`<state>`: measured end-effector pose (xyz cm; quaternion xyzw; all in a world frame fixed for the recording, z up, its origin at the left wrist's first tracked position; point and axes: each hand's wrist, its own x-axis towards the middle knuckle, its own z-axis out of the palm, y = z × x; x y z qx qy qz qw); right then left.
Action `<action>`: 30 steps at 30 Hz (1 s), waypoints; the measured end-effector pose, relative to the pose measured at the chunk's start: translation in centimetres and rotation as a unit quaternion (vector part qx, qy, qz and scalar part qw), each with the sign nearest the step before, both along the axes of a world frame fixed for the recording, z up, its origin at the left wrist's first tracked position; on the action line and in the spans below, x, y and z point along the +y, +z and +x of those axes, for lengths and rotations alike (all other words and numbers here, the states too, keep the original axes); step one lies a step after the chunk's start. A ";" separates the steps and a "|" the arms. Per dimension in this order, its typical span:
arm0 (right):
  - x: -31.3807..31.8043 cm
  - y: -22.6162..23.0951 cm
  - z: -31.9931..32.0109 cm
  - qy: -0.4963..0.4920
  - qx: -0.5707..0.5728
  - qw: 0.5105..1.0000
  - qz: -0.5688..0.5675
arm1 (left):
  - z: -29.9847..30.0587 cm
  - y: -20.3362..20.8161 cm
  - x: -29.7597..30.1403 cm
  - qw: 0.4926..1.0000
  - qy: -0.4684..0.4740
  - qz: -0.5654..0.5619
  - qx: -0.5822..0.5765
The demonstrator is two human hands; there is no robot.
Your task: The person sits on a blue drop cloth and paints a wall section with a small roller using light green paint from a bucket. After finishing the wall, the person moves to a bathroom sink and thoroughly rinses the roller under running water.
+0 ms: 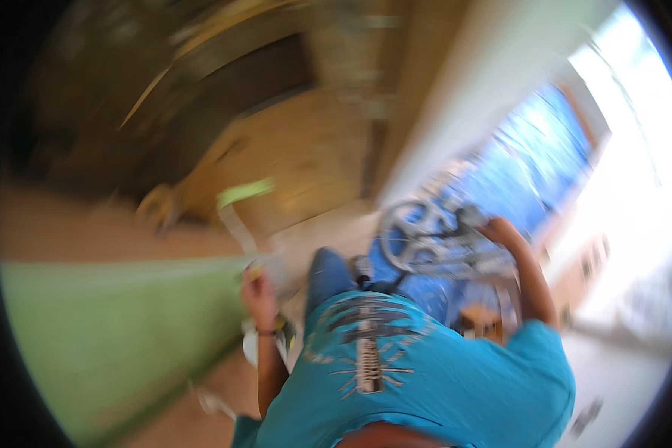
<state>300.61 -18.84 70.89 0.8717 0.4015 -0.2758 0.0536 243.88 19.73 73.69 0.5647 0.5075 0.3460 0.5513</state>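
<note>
Motion blur smears much of the view. My left hand, at the left of my body, is closed with its fingers pinched on a small yellow thing, too blurred to name. Just beyond it, a pale strip runs up to a yellow-green piece; I cannot tell whether these join what I hold. To the right, my right hand is closed at the dark end of a grey metal machine with a round, spoked part. The exact grip is blurred.
Blue plastic sheeting spreads under and beyond the machine. A light green wall stands on my left. Brown boards lie ahead, and a pale upright wall edge divides the two areas. A small brown box is near my right side.
</note>
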 end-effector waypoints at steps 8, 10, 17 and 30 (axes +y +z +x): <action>7.4 7.0 -7.9 -0.135 -0.012 0.985 0.111 | 11.6 2.2 17.6 0.998 -0.042 -0.029 -0.024; 11.4 8.3 -10.6 -0.142 -0.017 0.977 0.159 | 14.3 2.5 23.4 0.997 -0.064 -0.009 -0.049; 32.3 5.2 -17.8 -0.117 0.109 0.968 0.191 | 21.1 3.5 42.2 0.994 -0.045 0.035 -0.090; 67.0 -1.4 -10.3 -0.170 0.268 0.893 0.319 | 26.3 1.2 65.0 0.988 -0.109 0.071 -0.079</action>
